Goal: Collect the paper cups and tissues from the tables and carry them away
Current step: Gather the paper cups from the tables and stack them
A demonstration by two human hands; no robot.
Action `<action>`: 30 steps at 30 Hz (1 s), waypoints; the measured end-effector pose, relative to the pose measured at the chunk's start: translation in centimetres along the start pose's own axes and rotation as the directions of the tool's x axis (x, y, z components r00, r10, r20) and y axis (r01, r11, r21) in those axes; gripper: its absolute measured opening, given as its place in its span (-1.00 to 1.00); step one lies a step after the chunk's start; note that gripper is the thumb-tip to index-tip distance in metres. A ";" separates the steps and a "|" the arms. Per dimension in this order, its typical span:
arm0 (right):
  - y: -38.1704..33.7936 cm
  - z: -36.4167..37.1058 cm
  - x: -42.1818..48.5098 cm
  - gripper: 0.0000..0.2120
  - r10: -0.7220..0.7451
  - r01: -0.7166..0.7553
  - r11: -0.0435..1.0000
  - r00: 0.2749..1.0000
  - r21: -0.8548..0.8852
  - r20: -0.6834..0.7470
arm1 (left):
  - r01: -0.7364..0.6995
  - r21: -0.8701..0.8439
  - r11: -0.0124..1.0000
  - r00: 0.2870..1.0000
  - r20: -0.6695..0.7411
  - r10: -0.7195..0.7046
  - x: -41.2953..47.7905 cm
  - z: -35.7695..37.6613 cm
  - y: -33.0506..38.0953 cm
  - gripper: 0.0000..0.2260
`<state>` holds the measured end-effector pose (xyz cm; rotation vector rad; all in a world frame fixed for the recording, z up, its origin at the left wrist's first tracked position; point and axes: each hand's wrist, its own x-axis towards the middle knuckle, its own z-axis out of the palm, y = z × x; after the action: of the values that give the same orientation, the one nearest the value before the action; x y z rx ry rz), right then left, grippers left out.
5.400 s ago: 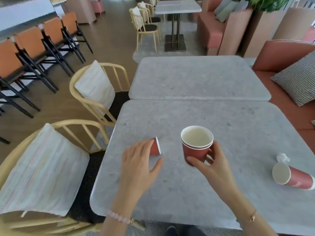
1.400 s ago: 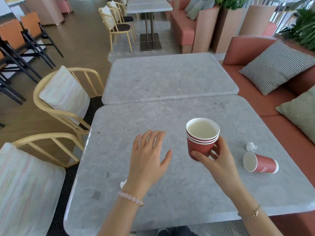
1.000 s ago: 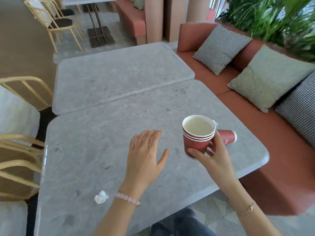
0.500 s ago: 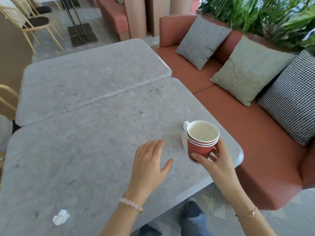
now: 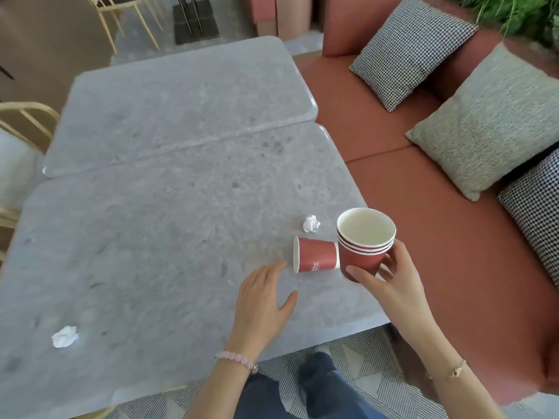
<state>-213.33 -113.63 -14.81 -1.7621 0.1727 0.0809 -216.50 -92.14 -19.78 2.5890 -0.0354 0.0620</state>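
left hand (image 5: pixel 263 300) lies flat, fingers straight and empty, just short of the tipped cup (image 5: pixel 316 255) on the grey stone table (image 5: pixel 151 237); the cup's small print is too blurred to read. right hand (image 5: pixel 390 282) grips the stacked red cups (image 5: pixel 363 252) just right of the tipped cup. one crumpled tissue (image 5: pixel 311 223) sits just beyond it, another tissue (image 5: pixel 65 336) far to its left. a terracotta sofa (image 5: pixel 423 213) lies beyond.

Cup stack (image 5: pixel 361 257) upright; lone cup (image 5: pixel 317 255) toppled; left tissue (image 5: pixel 64 336), right tissue (image 5: pixel 311 223).

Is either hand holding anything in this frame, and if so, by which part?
The right hand grips the stack of cups by its lower side wall. The left hand holds nothing, open near the tipped cup.
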 end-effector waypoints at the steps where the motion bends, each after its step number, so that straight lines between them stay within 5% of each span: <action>1: 0.1 -0.2 0.3 -0.41 -0.001 0.001 1.000 1.000 -0.005 0.015 | 0.035 -0.024 0.999 0.999 0.001 -0.035 0.0 0.4 0.0 -0.54; 10: 0.6 -0.6 1.4 -0.36 0.011 -0.008 0.999 0.997 -0.039 0.078 | 0.295 -0.301 0.907 0.954 0.041 -0.297 0.1 2.9 -0.5 -0.55; 15: 1.0 -0.7 1.8 -0.39 0.030 -0.024 0.998 0.996 -0.060 0.087 | 0.360 -0.333 0.871 0.933 0.121 -0.340 2.3 3.5 -2.0 -0.40; 23: 1.0 -0.4 2.3 -0.38 0.074 -0.068 0.993 0.996 -0.096 0.057 | 0.314 -0.366 0.876 0.930 0.307 -0.205 6.0 4.3 -3.6 -0.11; 30: 0.8 0.3 2.9 -0.42 0.096 -0.092 0.989 0.995 -0.120 0.031 | 0.145 -0.352 0.925 0.944 0.329 -0.023 8.0 4.6 -3.6 -0.17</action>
<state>-210.60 -113.73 -16.03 -1.8688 0.2279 0.1953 -208.22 -91.57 -25.19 2.1903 -0.0481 -0.3656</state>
